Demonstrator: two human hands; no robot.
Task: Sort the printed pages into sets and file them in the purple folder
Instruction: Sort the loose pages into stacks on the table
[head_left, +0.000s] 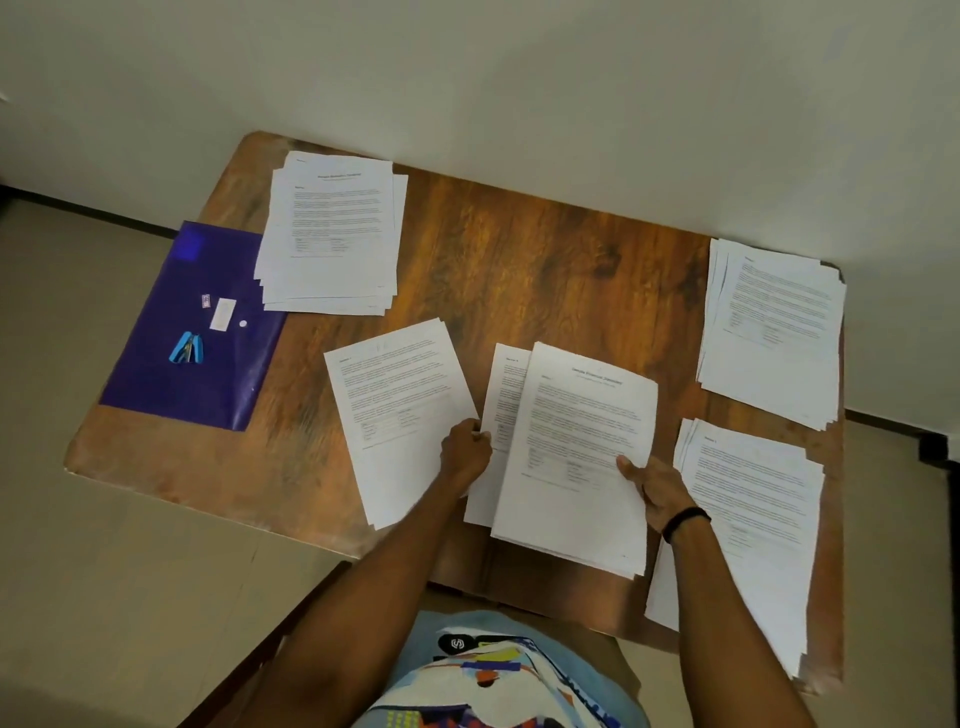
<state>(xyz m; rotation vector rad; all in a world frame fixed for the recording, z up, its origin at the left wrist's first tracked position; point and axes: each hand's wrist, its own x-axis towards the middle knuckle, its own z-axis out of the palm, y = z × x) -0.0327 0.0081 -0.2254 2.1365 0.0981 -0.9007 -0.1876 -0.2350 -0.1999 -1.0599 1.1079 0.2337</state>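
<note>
Printed pages lie in several piles on the wooden table (519, 249). My left hand (465, 453) pinches the edge of a single page (400, 415) at the table's front middle. Just to its right, my right hand (655, 488) grips the right edge of a thicker set (576, 447) with a titled page on top; another page (506, 384) sticks out from under its left side. The purple folder (192, 322) lies flat at the table's left edge. Further stacks sit at back left (332, 234), back right (774, 332) and front right (753, 519).
A small blue stapler (187, 348), a white label (222, 314) and a tiny staple box (206, 301) rest on the folder. The table stands against a white wall (519, 78). A chair edge (291, 623) shows at the front left, over tiled floor.
</note>
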